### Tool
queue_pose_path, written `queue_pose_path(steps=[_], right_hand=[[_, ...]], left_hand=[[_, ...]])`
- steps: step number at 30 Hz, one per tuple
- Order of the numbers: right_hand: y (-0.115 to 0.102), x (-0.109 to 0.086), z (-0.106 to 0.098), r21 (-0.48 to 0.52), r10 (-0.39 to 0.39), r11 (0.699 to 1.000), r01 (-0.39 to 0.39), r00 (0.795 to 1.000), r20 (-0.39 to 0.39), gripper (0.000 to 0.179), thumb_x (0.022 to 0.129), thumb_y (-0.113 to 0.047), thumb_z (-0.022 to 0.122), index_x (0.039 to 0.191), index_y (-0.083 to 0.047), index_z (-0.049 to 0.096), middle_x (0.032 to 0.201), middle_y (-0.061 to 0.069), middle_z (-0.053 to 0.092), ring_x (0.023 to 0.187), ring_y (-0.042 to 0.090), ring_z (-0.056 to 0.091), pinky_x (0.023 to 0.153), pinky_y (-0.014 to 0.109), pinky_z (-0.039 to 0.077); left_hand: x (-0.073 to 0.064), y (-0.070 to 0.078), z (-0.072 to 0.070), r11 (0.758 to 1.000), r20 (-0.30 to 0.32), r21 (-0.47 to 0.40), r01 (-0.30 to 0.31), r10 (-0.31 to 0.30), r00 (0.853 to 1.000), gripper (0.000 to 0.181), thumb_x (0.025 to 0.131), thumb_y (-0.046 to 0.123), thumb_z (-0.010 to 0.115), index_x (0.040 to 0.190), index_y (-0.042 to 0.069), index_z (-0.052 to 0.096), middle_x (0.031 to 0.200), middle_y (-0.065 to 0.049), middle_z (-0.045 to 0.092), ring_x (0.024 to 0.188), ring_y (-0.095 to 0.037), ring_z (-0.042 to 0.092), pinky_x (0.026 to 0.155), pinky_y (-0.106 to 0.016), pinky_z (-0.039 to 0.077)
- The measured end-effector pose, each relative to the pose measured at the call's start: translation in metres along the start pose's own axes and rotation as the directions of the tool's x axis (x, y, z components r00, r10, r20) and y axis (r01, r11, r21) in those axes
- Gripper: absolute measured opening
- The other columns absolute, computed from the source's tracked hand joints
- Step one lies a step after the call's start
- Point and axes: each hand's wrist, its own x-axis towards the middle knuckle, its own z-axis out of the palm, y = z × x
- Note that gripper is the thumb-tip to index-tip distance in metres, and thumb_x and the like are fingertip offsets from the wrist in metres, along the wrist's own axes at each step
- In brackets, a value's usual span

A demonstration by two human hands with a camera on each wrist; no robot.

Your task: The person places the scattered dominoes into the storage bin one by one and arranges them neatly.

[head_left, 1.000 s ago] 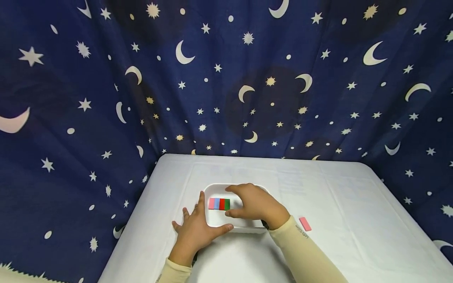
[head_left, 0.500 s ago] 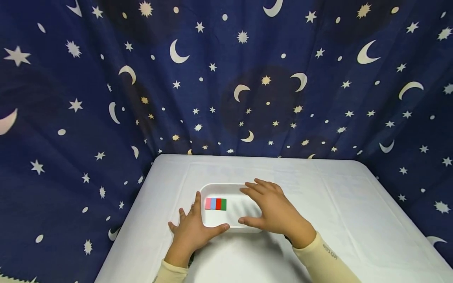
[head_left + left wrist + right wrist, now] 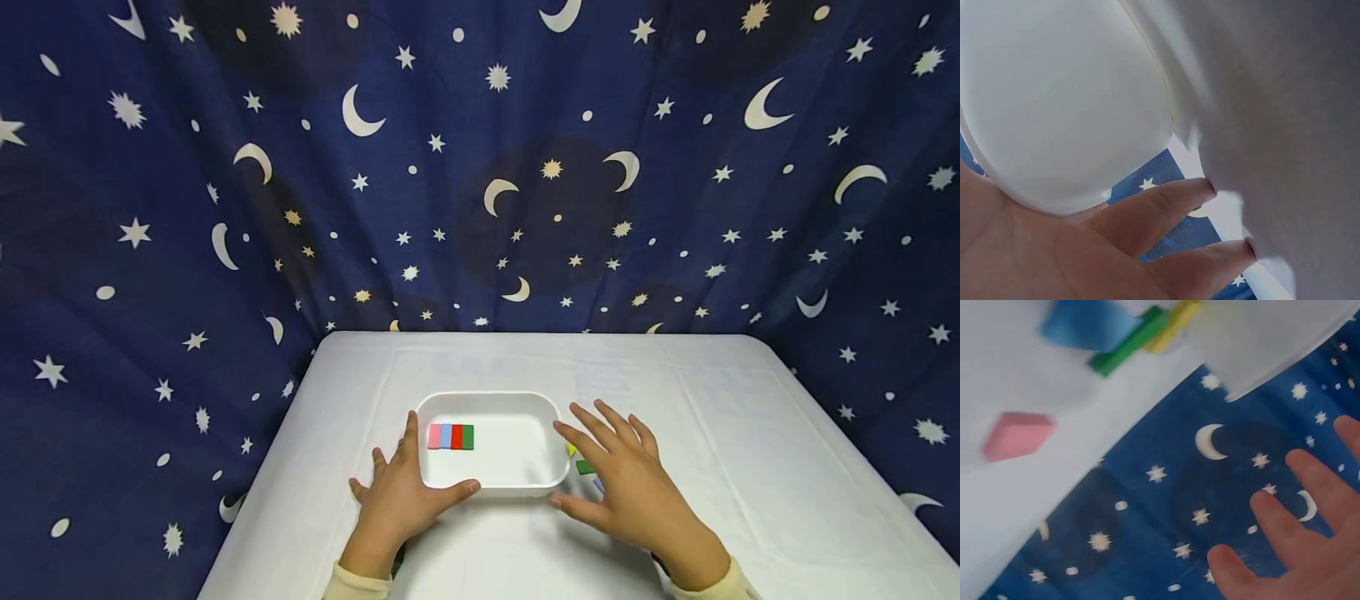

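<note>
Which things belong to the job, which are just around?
Likely job:
left hand
right hand
white tray
row of four blocks inside it
loose outside it: yellow block, green block, blue block, pink block

Just around:
table
star-patterned curtain

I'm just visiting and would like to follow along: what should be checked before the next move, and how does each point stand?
1. Row tidy in the tray: ok; pink, blue, red and green lie side by side.
2. Room left in the tray: ok; bare floor right of the row.
3. Left hand at the tray: ok; it is at the left end, fingers spread.
4. Right hand free: ok; open, holding nothing.
5. Loose blocks in clear head view: not ok; the right hand partly blocks them, though its wrist view shows blue, green, yellow and pink.
6. Next block chosen: cannot tell; none is held.
</note>
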Motion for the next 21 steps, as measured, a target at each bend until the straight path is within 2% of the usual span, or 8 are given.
queue_pose_path(steps=[10,15,21], right_hand=[[0.035,-0.02,0.007,-0.004,0.149,0.989,-0.15,0.987,-0.058,0.099,0.072,-0.074,0.085,0.155,-0.03,0.054,0.165,0.008,0.042,0.158,0.044,0.017,0.111,0.08,0.015],[0.043,-0.023,0.013,0.014,0.17,0.985,-0.169,0.982,-0.085,0.1,0.071,-0.075,0.085,0.155,-0.03,0.055,0.165,0.008,0.043,0.158,0.044,0.016,0.109,0.08,0.017],[0.045,-0.024,0.018,0.025,0.181,0.983,-0.18,0.98,-0.081,0.099,0.071,-0.074,0.086,0.155,-0.032,0.054,0.164,0.009,0.045,0.157,0.045,0.018,0.108,0.081,0.017]], left_hand=[[-0.001,0.001,0.003,1.0,0.003,0.009,-0.002,0.002,1.0,0.153,0.052,0.107,0.061,0.172,0.03,0.004,0.163,-0.009,0.046,0.147,-0.065,0.026,0.097,-0.095,0.008],[0.002,0.001,0.002,1.0,-0.005,0.015,-0.002,0.002,1.0,0.152,0.053,0.104,0.065,0.172,0.029,0.005,0.162,-0.009,0.047,0.146,-0.065,0.027,0.098,-0.095,0.009],[0.002,0.0,0.001,1.0,-0.009,0.011,-0.002,0.002,1.0,0.15,0.056,0.1,0.069,0.172,0.03,0.005,0.164,-0.003,0.044,0.147,-0.064,0.027,0.099,-0.094,0.008]])
